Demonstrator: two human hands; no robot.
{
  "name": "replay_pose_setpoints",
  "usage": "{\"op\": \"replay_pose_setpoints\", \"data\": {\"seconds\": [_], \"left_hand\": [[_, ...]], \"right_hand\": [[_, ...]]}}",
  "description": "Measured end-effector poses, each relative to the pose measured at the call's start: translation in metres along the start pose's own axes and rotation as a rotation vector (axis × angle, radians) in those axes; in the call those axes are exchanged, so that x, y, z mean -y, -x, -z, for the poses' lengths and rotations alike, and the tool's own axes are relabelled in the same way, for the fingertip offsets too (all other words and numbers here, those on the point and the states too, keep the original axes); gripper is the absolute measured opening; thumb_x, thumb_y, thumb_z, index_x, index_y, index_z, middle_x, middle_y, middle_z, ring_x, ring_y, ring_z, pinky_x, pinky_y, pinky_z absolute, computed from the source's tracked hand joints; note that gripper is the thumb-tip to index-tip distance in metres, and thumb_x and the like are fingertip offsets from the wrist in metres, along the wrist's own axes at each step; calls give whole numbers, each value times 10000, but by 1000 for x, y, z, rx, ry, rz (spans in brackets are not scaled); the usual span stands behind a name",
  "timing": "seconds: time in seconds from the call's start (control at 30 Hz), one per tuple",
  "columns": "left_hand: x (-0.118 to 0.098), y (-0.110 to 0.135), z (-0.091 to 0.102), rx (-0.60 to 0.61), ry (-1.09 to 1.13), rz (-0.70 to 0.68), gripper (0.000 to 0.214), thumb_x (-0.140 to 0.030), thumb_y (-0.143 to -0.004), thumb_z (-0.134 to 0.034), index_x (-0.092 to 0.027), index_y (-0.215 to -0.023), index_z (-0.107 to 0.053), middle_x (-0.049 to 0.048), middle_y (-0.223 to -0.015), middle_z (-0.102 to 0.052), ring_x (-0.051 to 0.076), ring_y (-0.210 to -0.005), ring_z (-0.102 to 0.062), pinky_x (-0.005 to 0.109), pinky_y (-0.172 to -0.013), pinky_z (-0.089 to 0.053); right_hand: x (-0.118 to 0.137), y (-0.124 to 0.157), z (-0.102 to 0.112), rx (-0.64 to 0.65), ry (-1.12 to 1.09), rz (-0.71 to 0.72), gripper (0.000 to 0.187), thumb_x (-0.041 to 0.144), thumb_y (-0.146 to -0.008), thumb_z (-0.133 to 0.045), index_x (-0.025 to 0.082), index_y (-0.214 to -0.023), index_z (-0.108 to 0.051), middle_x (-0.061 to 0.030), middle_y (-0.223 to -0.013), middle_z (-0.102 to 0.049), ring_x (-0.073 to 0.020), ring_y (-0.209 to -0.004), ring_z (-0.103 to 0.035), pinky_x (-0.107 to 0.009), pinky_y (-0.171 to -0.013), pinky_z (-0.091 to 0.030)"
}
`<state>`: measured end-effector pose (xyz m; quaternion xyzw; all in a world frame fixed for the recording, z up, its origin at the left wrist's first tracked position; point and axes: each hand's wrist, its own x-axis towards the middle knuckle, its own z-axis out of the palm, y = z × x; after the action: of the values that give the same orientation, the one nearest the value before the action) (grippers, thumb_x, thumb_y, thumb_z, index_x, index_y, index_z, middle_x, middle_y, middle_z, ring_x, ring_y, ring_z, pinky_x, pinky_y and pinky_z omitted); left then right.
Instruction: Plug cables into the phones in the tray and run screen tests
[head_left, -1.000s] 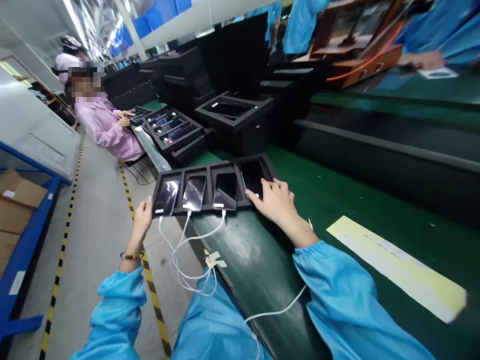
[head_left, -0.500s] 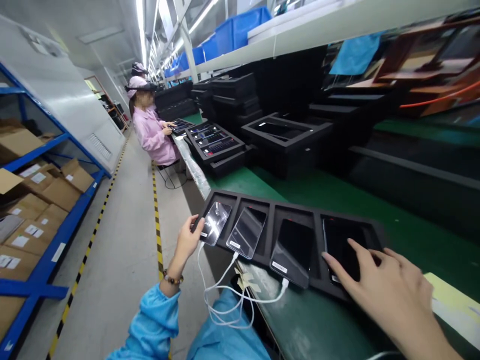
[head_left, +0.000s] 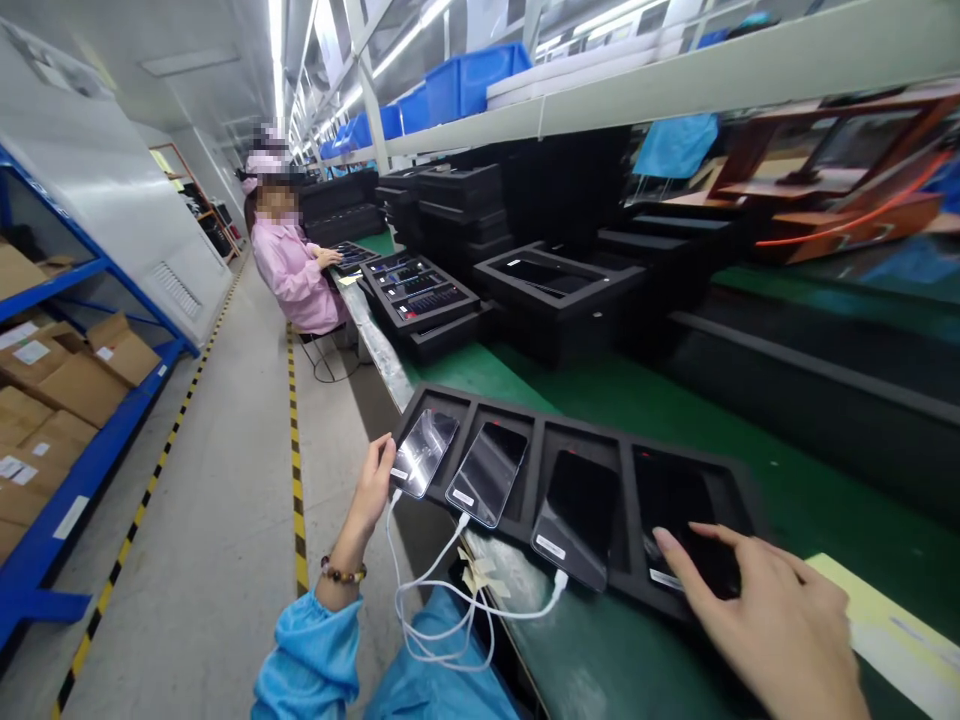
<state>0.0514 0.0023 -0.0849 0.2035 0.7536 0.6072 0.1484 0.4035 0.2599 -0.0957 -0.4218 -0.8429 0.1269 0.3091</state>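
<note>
I have the left hand [head_left: 373, 487] gripping the black tray [head_left: 535, 465] by its left end. My right hand [head_left: 780, 605] touches the rightmost phone [head_left: 679, 495]; whether it's grasping, I cannot tell.

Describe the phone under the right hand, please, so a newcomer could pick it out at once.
Along the edge of the green bench, find the black tray nearest the camera. The phone lies at its right end, partly covered by the right hand. Unlike the other three phones, it has no white cable showing.

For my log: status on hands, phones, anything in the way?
Left fingers at left end of tray. Right fingers on rightmost phone. White cables looped in front.
</note>
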Motion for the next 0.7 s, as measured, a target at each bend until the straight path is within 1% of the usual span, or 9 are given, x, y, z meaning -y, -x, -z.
{"op": "replay_pose_setpoints", "data": {"seconds": [0.13,0.27,0.33,0.4,0.47,0.5,0.6,0.67,0.7], "left_hand": [[-9,-6,-7,4,-13,-5,627,-768,-926,-647,-197,-1182,-673,168,-1315,-696,309,-1382,-591,437,-1211,-436],[-10,-2,0,-49,-59,0,600,-760,-863,-724,-211,-1095,-656,141,-1162,-711,302,-1298,-624,435,-1166,-463],[-8,8,12,-113,-102,10,626,-793,-815,-743,-213,-1024,-637,123,-1086,-700,292,-1182,-653,420,-1075,-513],[-7,20,25,-129,-157,46,644,-823,-761,-770,-209,-872,-610,84,-889,-665,258,-930,-660,385,-899,-553],[-8,29,31,-7,-181,103,691,-871,-726,-765,-202,-725,-593,57,-706,-611,210,-700,-599,344,-715,-527],[-10,31,31,81,-176,130,721,-900,-714,-751,-193,-696,-607,58,-666,-608,196,-641,-578,331,-661,-508],[-17,31,26,287,-135,188,807,-960,-697,-700,-160,-800,-709,91,-707,-677,202,-626,-613,331,-640,-518],[-24,32,23,336,-130,205,811,-956,-702,-693,-158,-840,-724,101,-724,-681,221,-653,-628,345,-653,-532],[-29,34,22,316,-146,189,767,-922,-722,-713,-166,-848,-726,104,-750,-685,233,-691,-636,349,-669,-536]], "right_hand": [[3,8,2,-10,22,-14,562,847,-942,-438,313,-973,-610,-172,-994,-745,-517,-1104,-669,-726,-966,-496],[2,17,3,13,69,-14,700,873,-946,-403,251,-1163,-639,-199,-1063,-739,-527,-1256,-617,-699,-965,-514],[-2,15,3,-1,71,-25,759,869,-963,-361,211,-1226,-635,-216,-1156,-730,-521,-1280,-609,-685,-986,-509],[-8,3,2,-23,41,-24,735,832,-991,-347,202,-1234,-638,-216,-1251,-716,-487,-1256,-632,-660,-1018,-498],[-17,-19,0,-13,-28,4,651,766,-1021,-372,210,-1213,-648,-192,-1256,-726,-427,-1212,-661,-605,-1048,-495],[-21,-32,-2,13,-69,28,609,735,-1031,-389,213,-1192,-658,-182,-1252,-732,-398,-1197,-669,-571,-1055,-497],[-31,-66,-9,116,-105,78,610,678,-1058,-364,192,-1242,-682,-184,-1267,-739,-379,-1223,-646,-543,-1067,-477],[-32,-77,-12,117,-104,75,632,665,-1075,-328,181,-1234,-702,-179,-1262,-747,-380,-1243,-623,-548,-1080,-457],[-31,-78,-13,111,-103,70,640,663,-1083,-317,181,-1232,-710,-174,-1260,-750,-378,-1247,-614,-546,-1082,-452]]}}
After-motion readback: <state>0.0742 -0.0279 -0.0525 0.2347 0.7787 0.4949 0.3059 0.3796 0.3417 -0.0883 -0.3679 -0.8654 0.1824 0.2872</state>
